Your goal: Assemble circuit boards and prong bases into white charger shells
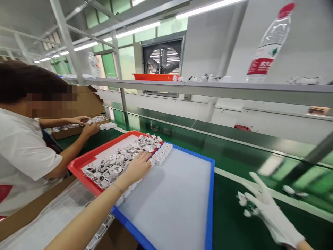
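Note:
My bare left hand [137, 166] lies palm down with fingers stretched over the seam between a red tray [78, 166] full of small white plug parts [117, 161] and a blue tray [211, 180] with a white liner. A short row of white plug parts [161, 154] lines the blue tray's far left corner, just past my fingertips. My right hand [262, 205], in a white glove, hovers over the green conveyor belt [231, 222] with fingers spread; small white parts [242, 199] sit at its fingertips, blurred.
A person in a white shirt [20, 152] works at my left over a cardboard box [75, 130] of parts. A metal shelf [208, 88] above the belt carries a water bottle [270, 45] and an orange tray [156, 76]. Cardboard edge [28, 211] lies near me.

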Available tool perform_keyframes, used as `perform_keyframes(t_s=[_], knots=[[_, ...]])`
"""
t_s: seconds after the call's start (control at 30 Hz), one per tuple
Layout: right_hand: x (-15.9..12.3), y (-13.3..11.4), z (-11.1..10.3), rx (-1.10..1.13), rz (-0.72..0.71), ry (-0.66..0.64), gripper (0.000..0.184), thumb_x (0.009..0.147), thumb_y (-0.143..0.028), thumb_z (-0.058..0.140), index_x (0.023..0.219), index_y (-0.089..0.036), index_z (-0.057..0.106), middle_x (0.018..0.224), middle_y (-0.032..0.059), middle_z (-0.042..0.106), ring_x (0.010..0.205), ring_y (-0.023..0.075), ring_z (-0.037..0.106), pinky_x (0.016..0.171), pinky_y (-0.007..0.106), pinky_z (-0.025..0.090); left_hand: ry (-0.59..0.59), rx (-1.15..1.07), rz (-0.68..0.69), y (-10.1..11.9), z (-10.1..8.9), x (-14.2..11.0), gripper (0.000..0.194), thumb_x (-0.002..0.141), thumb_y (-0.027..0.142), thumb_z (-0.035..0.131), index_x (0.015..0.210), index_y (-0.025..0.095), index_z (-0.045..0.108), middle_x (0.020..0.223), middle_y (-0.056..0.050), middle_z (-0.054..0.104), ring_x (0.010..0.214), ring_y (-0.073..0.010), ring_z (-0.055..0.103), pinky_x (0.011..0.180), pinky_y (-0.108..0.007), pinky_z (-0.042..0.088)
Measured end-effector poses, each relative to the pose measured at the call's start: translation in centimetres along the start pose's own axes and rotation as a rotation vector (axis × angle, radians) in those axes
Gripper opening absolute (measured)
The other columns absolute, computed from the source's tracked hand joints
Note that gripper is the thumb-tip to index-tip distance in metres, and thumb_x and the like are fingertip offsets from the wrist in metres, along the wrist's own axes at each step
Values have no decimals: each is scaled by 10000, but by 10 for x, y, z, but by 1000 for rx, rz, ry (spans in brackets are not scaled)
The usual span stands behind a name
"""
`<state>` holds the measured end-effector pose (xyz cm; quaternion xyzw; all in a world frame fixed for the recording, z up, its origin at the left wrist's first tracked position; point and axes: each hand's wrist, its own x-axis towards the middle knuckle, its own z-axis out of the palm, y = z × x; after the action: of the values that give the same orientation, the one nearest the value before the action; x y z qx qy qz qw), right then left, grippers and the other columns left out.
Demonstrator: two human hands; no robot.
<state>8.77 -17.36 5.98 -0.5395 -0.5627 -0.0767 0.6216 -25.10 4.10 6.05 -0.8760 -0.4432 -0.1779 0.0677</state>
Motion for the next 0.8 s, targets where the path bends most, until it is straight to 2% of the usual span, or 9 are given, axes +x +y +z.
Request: perform_keyframes(t_s=[0.07, 0.17, 0.3, 0.4, 0.47, 0.6, 0.67, 0.7, 0.8], knots=[[-7, 10, -12, 82, 205, 27, 279, 919, -332, 564, 1149, -173, 560, 1078, 69, 592, 845, 180, 616, 701, 346, 551, 10, 30, 60, 26, 24, 21, 180, 790, 223, 525, 836, 159, 686, 1202, -125, 612, 1205, -270, 491, 1104, -406, 282], [-15, 24, -38, 206, 464, 83, 273, 923, -326, 557, 1143, -163, 562, 1100, 79, 591, 886, 191, 608, 728, 367, 549, 45, 60, 92, 42, 46, 44, 179, 745, 148, 529, 819, 105, 687, 1139, -204, 616, 1195, -345, 484, 1064, -508, 295], [-21, 41, -76, 381, 704, 161, 264, 928, -320, 551, 1145, -169, 564, 1125, 81, 583, 911, 192, 604, 763, 374, 541, 81, 27, 134, 58, 49, 59, 171, 738, 114, 483, 724, 104, 653, 1105, -227, 602, 1215, -367, 448, 1055, -521, 287], [-27, 48, -99, 518, 825, 175, 261, 927, -317, 553, 1143, -171, 565, 1126, 79, 583, 918, 193, 604, 769, 373, 538, 91, -38, 116, 88, 44, 60, 171, 771, 150, 452, 711, 125, 610, 1074, -216, 595, 1142, -368, 498, 984, -543, 351], [-31, 51, -108, 611, 891, 158, 265, 924, -317, 561, 1136, -159, 565, 1092, 73, 593, 891, 188, 611, 742, 361, 544, 75, -104, 90, 121, 38, 56, 186, 816, 211, 431, 794, 125, 595, 1021, -186, 607, 994, -337, 582, 861, -509, 448], [-34, 61, -108, 785, 998, 88, 268, 889, -320, 605, 1090, -146, 567, 1059, 77, 613, 713, 133, 610, 540, 242, 527, -28, -291, 128, 213, 23, 42, 270, 871, 349, 454, 1012, 135, 538, 865, -56, 646, 731, -187, 639, 663, -304, 525], [-32, 70, -102, 829, 1005, 98, 305, 837, -333, 657, 1089, -187, 566, 1104, 63, 602, 618, 83, 567, 412, 156, 443, -76, -400, 214, 261, 15, 32, 276, 887, 358, 459, 1100, 195, 526, 998, -30, 646, 835, -145, 642, 724, -246, 523], [-32, 75, -98, 834, 996, 114, 338, 805, -342, 686, 1093, -209, 569, 1114, 49, 594, 581, 63, 539, 361, 128, 388, -109, -583, 267, 282, 13, 26, 279, 881, 321, 481, 1133, 205, 522, 1086, -45, 629, 899, -153, 635, 763, -254, 521], [-35, 87, -93, 810, 971, 120, 433, 732, -358, 741, 1117, -228, 588, 1036, 25, 603, 464, 27, 429, 278, 112, 258, -218, -981, 338, 326, 14, 8, 378, 853, 240, 542, 1221, 240, 457, 1214, -43, 598, 1041, -171, 602, 887, -294, 494]])
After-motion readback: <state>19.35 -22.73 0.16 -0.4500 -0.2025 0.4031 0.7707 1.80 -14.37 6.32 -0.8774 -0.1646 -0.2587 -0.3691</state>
